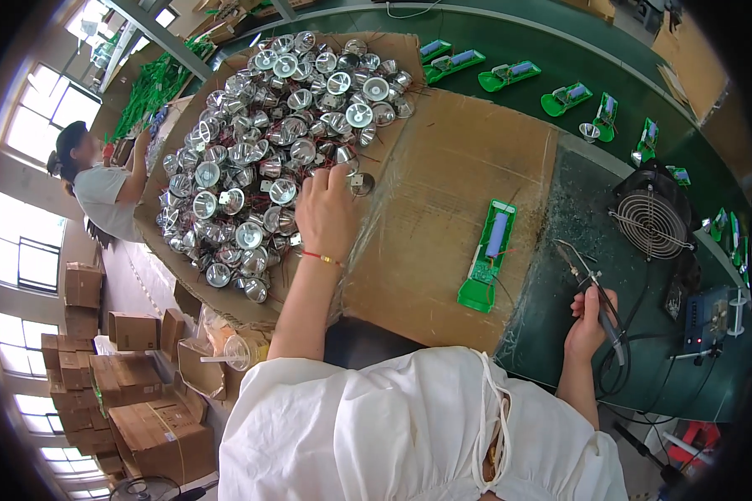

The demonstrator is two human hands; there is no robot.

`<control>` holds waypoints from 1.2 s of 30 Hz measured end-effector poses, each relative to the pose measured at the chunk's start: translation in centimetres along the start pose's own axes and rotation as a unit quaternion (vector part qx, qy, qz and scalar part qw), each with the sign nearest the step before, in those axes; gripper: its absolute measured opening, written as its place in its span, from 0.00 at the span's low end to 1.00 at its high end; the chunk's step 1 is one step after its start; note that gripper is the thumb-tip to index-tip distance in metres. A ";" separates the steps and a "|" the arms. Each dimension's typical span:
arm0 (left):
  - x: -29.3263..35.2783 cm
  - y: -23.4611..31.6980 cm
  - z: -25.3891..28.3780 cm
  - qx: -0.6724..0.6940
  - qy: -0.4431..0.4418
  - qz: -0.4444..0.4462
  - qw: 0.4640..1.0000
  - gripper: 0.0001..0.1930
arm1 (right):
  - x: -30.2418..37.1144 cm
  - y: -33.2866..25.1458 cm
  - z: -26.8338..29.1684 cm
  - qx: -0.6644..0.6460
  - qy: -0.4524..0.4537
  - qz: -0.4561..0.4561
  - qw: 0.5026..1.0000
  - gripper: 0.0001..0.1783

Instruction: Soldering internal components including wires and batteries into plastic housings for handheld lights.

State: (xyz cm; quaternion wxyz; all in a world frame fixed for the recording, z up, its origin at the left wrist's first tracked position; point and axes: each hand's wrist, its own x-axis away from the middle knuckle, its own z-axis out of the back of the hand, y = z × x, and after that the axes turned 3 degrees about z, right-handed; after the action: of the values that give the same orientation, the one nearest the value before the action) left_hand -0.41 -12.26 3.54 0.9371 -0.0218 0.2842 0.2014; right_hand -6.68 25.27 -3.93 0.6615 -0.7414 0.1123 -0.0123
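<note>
My left hand [326, 213] reaches palm down into a heap of silvery lamp reflectors [249, 235] with red wires. Its fingers are bent downward and their tips are hidden, so what they grip does not show. Right beside the fingers lies one reflector [361, 184] with a small pale plate on it. My right hand [591, 324] is closed round the handle of a soldering iron [612, 327], whose tip points up and left above the green bench. Between the hands, a green lamp housing [478, 284] with a purple battery cell [497, 235] and a circuit board lies on the cardboard.
The reflectors lie on a cardboard sheet [459, 125]. Several green housings [566, 98] line the far side. A fan [650, 221] and a soldering station [707, 320] stand at right. A plastic cup [241, 354] sits near my left elbow. Another person [109, 188] works at far left.
</note>
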 end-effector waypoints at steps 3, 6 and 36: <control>1.2 0.6 -0.1 -0.133 -0.114 -0.060 0.983 0.13 | 0.0 -0.1 0.1 -0.003 -0.002 0.005 1.000 0.07; 2.1 1.2 -2.8 -0.100 -0.105 -0.134 0.980 0.08 | 0.3 -0.1 0.1 -0.001 -0.001 0.006 1.000 0.08; 6.2 7.9 2.0 0.454 -0.353 0.178 0.799 0.07 | 3.1 -3.8 -1.1 -0.059 -0.062 0.023 0.996 0.07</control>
State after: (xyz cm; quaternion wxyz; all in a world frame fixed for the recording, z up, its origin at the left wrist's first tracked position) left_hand 2.28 -2.42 2.43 0.8229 0.5292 -0.0082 0.2065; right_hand -3.27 24.06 -0.48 0.6223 -0.7757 0.0887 0.0559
